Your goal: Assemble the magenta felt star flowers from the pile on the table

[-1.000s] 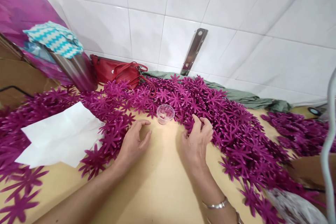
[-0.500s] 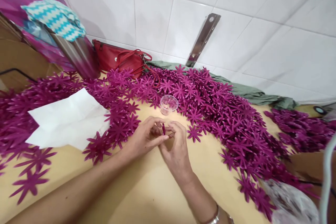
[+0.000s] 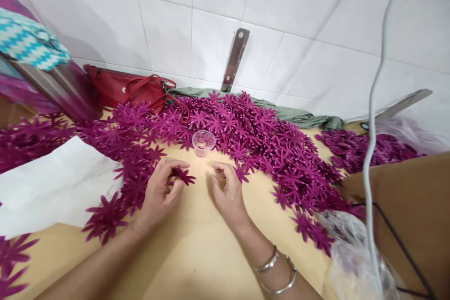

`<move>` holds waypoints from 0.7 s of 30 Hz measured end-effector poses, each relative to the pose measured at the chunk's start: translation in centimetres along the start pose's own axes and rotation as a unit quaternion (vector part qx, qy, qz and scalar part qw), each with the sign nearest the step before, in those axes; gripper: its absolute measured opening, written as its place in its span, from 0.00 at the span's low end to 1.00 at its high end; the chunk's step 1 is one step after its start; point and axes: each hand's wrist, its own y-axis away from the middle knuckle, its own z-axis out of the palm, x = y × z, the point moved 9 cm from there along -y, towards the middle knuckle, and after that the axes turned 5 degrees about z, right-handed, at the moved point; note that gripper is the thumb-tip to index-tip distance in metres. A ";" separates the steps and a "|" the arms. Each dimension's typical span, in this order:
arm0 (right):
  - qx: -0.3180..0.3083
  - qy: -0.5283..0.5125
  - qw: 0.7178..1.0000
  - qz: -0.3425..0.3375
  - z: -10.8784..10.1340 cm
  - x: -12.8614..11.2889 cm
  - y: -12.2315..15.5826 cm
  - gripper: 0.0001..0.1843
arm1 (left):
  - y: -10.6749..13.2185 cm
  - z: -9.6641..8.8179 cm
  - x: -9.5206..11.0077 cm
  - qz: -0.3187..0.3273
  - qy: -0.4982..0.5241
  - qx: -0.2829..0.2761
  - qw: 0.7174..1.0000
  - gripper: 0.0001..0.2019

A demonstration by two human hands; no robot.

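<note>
A magenta flower-shaped piece (image 3: 185,176) with narrow petals sticks out from between the thumb and fingers of my left hand (image 3: 160,192). My right hand (image 3: 230,194) is a short way off to the right, its fingers curved and apart from the thumb, with nothing visible in it. Just beyond both hands stands a small clear plastic cup (image 3: 203,143); tiny bits lie at its bottom, too small to make out. Many more magenta flower pieces (image 3: 260,136) are heaped in an arc behind the cup and down both sides.
On the left lies a white sheet (image 3: 59,187) over some flowers. A red bag (image 3: 123,89) and a metallic container (image 3: 66,89) stand near the tiled wall. To the right are a clear plastic bag (image 3: 355,248), a cardboard box (image 3: 408,201) and a hanging white cable (image 3: 374,103).
My hands have moved apart. The flower piece, earlier seen edge-on between both hands, is now in my left hand alone with its petals showing. The view has turned to the right.
</note>
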 end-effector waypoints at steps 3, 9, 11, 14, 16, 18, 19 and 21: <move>-0.015 0.007 1.000 0.000 0.3 0.5 -0.1 0.08 | -0.1 -0.4 1.7 0.058 0.001 0.006 0.998 0.16; 0.015 0.007 1.000 -0.012 -0.2 0.6 -0.1 0.10 | -0.3 1.1 1.9 0.074 0.006 -0.044 0.996 0.19; 0.040 0.014 0.999 -0.014 -1.0 0.2 -0.3 0.14 | -0.3 2.2 1.3 0.060 0.019 -0.082 0.995 0.19; 0.074 0.068 0.993 -0.066 -2.2 -2.0 -1.1 0.17 | 0.0 4.1 0.4 0.041 0.045 -0.145 0.988 0.19; 0.080 0.106 0.984 -0.121 -2.7 -4.2 -2.0 0.17 | 0.3 5.0 0.2 0.042 0.055 -0.178 0.982 0.19; 0.057 0.139 0.973 -0.175 -2.3 -6.5 -3.2 0.18 | 0.5 5.6 0.2 0.045 0.059 -0.202 0.976 0.19; 0.029 0.162 0.966 -0.198 -1.6 -7.5 -3.9 0.17 | 0.7 5.8 0.2 0.046 0.060 -0.210 0.975 0.18; -0.074 0.234 0.946 -0.211 0.8 -8.7 -5.5 0.11 | 0.8 5.9 0.3 0.044 0.058 -0.218 0.973 0.18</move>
